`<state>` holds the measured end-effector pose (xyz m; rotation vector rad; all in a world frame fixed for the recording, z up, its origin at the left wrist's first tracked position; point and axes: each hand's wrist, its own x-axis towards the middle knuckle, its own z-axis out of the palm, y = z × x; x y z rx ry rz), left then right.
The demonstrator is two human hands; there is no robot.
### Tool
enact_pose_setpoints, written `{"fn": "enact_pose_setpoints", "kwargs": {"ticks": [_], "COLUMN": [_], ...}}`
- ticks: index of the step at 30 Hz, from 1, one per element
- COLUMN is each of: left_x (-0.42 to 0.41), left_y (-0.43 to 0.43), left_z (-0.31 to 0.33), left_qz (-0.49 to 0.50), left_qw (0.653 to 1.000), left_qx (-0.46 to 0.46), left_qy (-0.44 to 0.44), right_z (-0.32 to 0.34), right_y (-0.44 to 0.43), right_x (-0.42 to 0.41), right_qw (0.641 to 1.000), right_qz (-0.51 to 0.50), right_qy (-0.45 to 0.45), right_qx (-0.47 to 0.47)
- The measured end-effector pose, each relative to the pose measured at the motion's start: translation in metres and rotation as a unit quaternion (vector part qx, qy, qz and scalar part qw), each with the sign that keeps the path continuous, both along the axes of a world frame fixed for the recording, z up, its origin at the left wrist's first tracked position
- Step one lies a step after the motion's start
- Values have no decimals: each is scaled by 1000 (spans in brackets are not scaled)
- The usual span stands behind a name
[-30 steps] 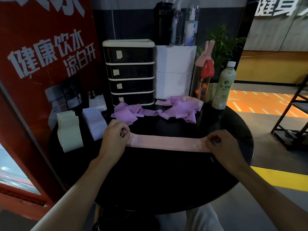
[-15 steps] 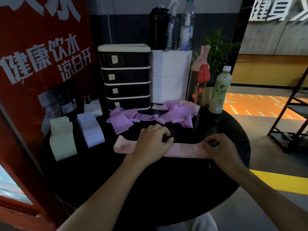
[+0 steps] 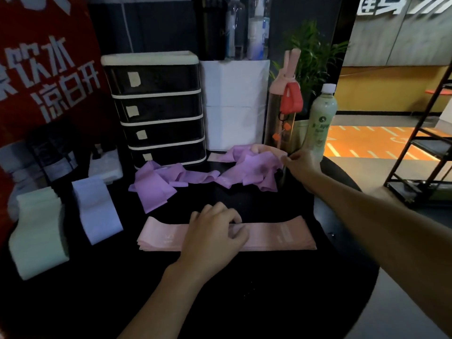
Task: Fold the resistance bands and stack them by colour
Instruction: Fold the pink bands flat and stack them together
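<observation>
On the round black table (image 3: pixel 269 302), places are easiest read from the black four-drawer plastic cabinet with a cream top (image 3: pixel 156 108) at the back. Straight in front of the cabinet, near the table's front edge, lies one flat stack of folded pale pink resistance bands (image 3: pixel 281 234), stretched out sideways. The left hand (image 3: pixel 212 238) rests palm down on its middle with the fingers loosely bent, pressing on it and gripping nothing. Between that stack and the cabinet sprawl the unfolded purple rubber bands in two loose clumps, one just in front of the cabinet (image 3: pixel 154 189) and one to its front right (image 3: pixel 254 172); how many bands each holds cannot be counted. One loose pale pink band (image 3: pixel 267 150) lies over the right clump, and the right hand (image 3: pixel 302 167), arm stretched out, pinches its right-hand edge between thumb and fingertips. To the cabinet's front left stand two finished piles side by side: one of folded pale lilac-white bands (image 3: pixel 96 209) and, further left, one of folded pale green bands (image 3: pixel 40 231). Touching the cabinet's right side is one white box (image 3: pixel 234 104) with three bottles on top. Right of the box stand two more bottles: a tall pink one with rabbit ears and a red strap (image 3: pixel 281 123), and a pale green drink bottle with a white cap (image 3: pixel 320 121).
</observation>
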<state>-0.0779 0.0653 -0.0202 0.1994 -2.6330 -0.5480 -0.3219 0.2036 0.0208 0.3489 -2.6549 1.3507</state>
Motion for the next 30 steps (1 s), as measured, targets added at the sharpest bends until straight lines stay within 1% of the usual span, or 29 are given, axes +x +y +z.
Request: {"fn": "enact_pose_setpoints", "kwargs": {"ticks": [4,7,9,12,18,21,26,30], "left_x": [-1,-1,-1,-2,-2,0,6,8], "left_y": [0,0,0,0,1,2,3,7], "left_z": [-2,-1,0,0,1,4,11,30], "left_qz": [3,1,-1,0,5,3,5,-1], "left_qw": [1000,1000,1000,1000,1000,1000,999,995], "left_qx": [-9,-8,-5,-8,-4,2,14,12], "left_qy": [-1,-6,-4,-7,-11,-4,39,96], "right_z": [-12,-17,-14,-8,16,33,71,97], "right_y": [-11,-18,-19,-17,0,10,26,36], "right_x": [-23,-34,-32,-25,-6,8,36,54], "right_qw": [999,997,998,999,991,986,972,958], "right_qz": [-40,-62,-55,-35,19,45,85,102], "right_qy": [-31,-34,-28,10,132,159,204,257], "right_qx": [-10,8,9,3,-11,-38,-79,-81]}}
